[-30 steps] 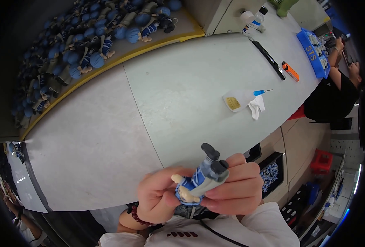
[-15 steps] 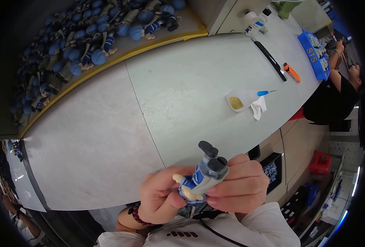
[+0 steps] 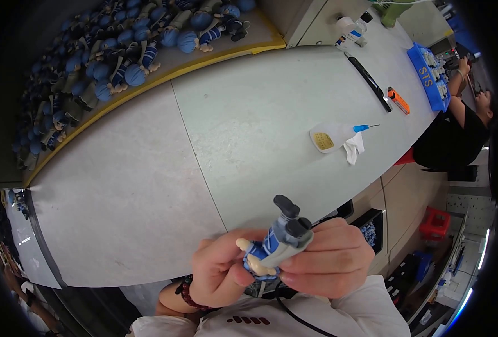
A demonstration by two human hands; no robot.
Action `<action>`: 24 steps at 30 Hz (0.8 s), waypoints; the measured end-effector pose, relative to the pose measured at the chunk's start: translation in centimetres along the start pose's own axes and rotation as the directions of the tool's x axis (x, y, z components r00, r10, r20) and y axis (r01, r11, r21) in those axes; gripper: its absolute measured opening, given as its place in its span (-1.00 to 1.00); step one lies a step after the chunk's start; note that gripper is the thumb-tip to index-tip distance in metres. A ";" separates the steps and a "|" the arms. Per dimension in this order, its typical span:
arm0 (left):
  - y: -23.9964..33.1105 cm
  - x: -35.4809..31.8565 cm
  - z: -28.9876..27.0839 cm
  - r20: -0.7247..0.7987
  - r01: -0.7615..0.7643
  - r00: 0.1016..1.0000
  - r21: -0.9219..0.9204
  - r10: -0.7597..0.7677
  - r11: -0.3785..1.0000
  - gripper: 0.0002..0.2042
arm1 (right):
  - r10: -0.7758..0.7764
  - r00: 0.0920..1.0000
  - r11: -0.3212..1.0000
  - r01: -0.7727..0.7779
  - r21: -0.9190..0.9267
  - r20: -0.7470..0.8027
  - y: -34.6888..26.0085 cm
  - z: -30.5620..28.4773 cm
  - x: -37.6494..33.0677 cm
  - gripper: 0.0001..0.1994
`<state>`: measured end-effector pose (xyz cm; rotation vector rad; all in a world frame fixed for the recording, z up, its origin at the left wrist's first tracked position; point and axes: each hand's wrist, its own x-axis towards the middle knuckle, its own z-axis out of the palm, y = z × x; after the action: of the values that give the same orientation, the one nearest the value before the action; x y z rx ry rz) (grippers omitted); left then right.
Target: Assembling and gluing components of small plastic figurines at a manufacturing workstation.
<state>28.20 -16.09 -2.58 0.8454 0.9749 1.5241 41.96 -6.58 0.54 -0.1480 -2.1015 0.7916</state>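
Observation:
A small figurine (image 3: 271, 242) in blue and grey with black shoes is held upside down between my two hands, feet pointing up and away. My left hand (image 3: 222, 267) is closed around its left side, thumb near the figurine's pale arm. From the other side, my right hand (image 3: 333, 258) grips it, with bent fingers pressed against the grey part. The figurine's head is mostly hidden low between my fingers. Both hands are just off the near edge of the grey table (image 3: 148, 196).
Many similar figurines (image 3: 134, 74) lie heaped on a yellow-edged shelf at the far left. On the table's right are a needle-tipped bottle (image 3: 324, 138), a white tissue (image 3: 353, 148), a black knife-like tool (image 3: 369, 81), an orange box (image 3: 398, 101) and a blue tray (image 3: 429, 78). A person (image 3: 454, 137) sits beyond.
Almost nothing differs. My hands and the figurine have shifted very slightly, with the grip unchanged.

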 end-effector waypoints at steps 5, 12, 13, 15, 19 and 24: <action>-0.1 -0.1 -0.1 -0.021 0.011 1.000 0.070 -0.010 0.997 -0.48 | -0.023 1.000 0.999 0.022 -0.041 -0.016 -0.1 0.3 0.1 -0.79; 0.0 -0.3 -0.2 -0.002 0.001 1.000 0.084 -0.001 0.996 -0.45 | -0.054 0.998 0.997 0.054 -0.050 -0.008 0.0 0.6 0.0 -0.77; 0.1 -0.2 -0.2 -0.003 0.002 1.000 0.087 -0.002 0.996 -0.45 | -0.076 0.995 0.995 0.072 -0.063 -0.059 0.0 0.9 -0.2 -0.77; 0.3 0.0 -0.1 0.006 0.010 1.000 -0.007 -0.010 1.000 -0.43 | -0.101 0.993 0.994 0.097 -0.050 -0.065 0.2 1.2 -0.4 -0.76; 0.0 0.3 0.2 0.063 0.066 0.996 -0.097 -0.060 0.993 -0.42 | -0.192 0.889 0.979 0.142 -0.148 -0.416 0.5 3.9 -0.9 -0.73; 0.5 -0.1 -0.1 0.038 0.219 0.976 -0.146 -0.216 0.965 -0.44 | -0.178 0.942 0.982 0.149 -0.120 -0.284 0.4 3.2 -0.9 -0.72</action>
<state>27.89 -16.25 -2.14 0.6259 0.8937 1.3771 39.98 -8.20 -1.68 -0.1323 -1.8423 0.5324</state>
